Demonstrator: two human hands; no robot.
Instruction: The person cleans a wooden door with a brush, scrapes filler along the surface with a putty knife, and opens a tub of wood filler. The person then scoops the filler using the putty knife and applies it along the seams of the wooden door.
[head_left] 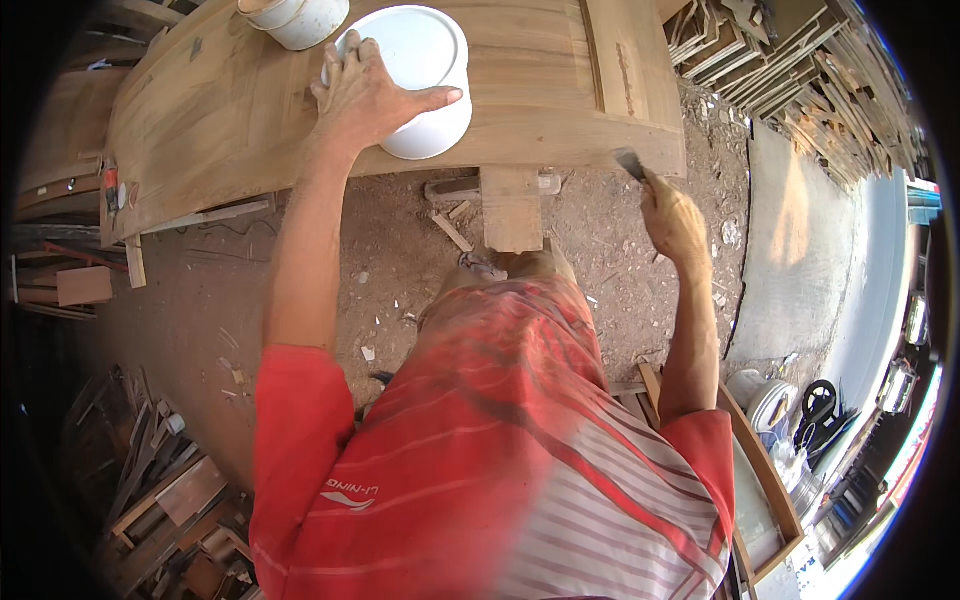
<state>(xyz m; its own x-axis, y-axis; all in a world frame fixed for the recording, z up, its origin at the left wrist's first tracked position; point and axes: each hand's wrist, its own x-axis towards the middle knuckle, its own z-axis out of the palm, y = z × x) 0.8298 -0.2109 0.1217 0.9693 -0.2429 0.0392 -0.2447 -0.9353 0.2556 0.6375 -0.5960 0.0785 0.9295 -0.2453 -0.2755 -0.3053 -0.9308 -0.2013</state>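
Note:
My left hand (365, 100) spans the near left side of a white plastic bucket (435, 135). Its fingers bend over the rim and the thumb stretches across the front; the grip is partly hidden beneath the palm. The bucket stands close to the near edge of a wooden door panel (530, 100). Off that edge to the right, my right hand (678, 220) is closed around a putty knife (630, 163), its blade pointing up and left toward the panel. The handle is mostly covered by the fingers.
A stained pale tub (300, 22) stands on the panel behind the bucket. Below it, a wooden board (512, 210) juts toward me. Stacked wood strips (830, 100) lie at the far right, scrap wood (190, 500) at the near left. Chips litter the dirt floor (400, 250).

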